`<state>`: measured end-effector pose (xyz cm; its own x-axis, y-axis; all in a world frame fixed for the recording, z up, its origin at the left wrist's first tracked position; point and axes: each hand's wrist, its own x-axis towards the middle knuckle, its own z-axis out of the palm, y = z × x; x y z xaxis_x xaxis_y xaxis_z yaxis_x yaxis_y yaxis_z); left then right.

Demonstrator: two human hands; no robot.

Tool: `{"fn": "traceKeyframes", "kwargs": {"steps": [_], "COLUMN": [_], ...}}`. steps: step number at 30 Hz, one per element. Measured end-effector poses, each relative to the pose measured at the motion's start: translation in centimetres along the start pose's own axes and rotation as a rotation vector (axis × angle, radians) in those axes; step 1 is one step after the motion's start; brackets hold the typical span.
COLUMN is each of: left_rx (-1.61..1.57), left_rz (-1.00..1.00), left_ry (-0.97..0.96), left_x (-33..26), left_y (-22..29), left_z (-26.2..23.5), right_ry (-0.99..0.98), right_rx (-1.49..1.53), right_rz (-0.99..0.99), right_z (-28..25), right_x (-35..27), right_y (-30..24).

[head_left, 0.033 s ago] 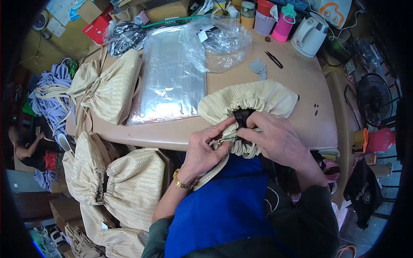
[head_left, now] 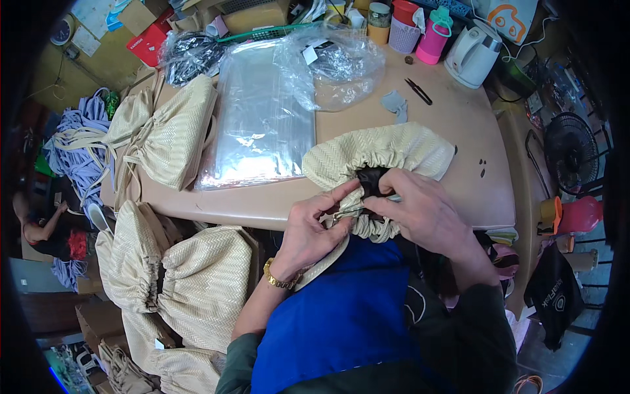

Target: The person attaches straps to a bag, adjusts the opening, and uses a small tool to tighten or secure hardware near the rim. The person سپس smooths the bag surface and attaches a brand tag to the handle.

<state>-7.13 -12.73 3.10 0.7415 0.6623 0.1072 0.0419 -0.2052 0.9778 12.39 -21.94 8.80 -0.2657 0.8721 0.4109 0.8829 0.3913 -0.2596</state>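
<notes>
A cream woven drawstring bag with a gathered, ruffled mouth and dark lining lies at the table's front edge, partly over my lap. My left hand is closed on the near left of its mouth, thumb and fingers pinching the gathered rim. A thin metal piece shows beside those fingertips; its kind is hard to make out. My right hand is closed too, its thumb and bent fingers gripping the rim at the dark opening. From under my left hand a cream strap runs down across the blue apron.
Clear plastic sleeves lie left of the bag, with black thread snips beyond it. Finished-looking cream bags stand on the left, more below the edge. A white kettle and pink bottle stand far right.
My right hand has shifted very slightly at the bag's mouth. Otherwise the bag, my left hand and the table look the same.
</notes>
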Motion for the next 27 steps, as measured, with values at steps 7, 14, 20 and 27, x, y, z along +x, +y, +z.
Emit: {"fn": "traceKeyframes", "kwargs": {"steps": [7, 14, 20, 27], "left_rx": [0.004, -0.149, -0.215, -0.163], "left_rz": [-0.012, -0.108, -0.132, -0.109], "left_ry": [-0.033, -0.091, -0.134, -0.104], "left_x": [0.2, 0.2, 0.1, 0.2], "left_y": [0.1, 1.2, 1.5, 1.5], "left_z": [-0.3, -0.8, -1.1, -1.0], "right_ry": [-0.116, 0.017, -0.006, 0.048], "right_rx": [-0.082, 0.232, 0.366, 0.499], "right_rz": [-0.009, 0.109, 0.171, 0.067], "right_z": [-0.2, 0.6, 1.8, 1.1], "right_x": [0.2, 0.4, 0.1, -0.2], "right_y": [0.1, 1.5, 1.7, 1.8]}}
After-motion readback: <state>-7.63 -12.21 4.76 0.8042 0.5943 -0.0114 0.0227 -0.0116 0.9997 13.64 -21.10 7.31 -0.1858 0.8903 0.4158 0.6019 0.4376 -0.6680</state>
